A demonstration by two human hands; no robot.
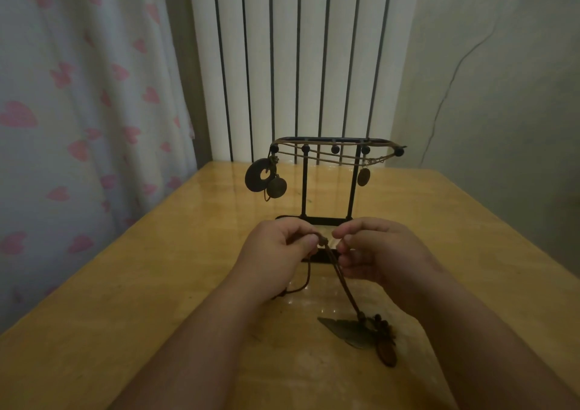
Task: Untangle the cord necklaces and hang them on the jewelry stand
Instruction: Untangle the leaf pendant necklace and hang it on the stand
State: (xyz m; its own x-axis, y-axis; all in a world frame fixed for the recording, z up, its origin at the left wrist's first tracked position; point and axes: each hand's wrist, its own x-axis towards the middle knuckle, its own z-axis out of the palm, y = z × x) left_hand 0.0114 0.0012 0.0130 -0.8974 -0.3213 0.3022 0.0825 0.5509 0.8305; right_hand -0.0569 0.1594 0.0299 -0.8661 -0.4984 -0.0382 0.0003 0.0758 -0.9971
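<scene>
A glossy yellow wooden table [125,284] fills the foreground. Behind it stand a white ribbed radiator [301,48] and a white curtain printed with pink hearts [78,95].

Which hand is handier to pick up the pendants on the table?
Probably the right hand: the pendants lie on its side, beside its forearm. The left hand sits farther off, also pinching the cord.

The yellow-brown wooden table [131,284] is glossy and lacquered, mirroring light, while the thin black metal jewelry stand [303,186] looks matt. The brown woven cord [343,281] is dull and fibrous, its dark leaf-shaped pendant [348,331] matt, and the white pink-hearted curtain [78,111] is soft cloth
</scene>
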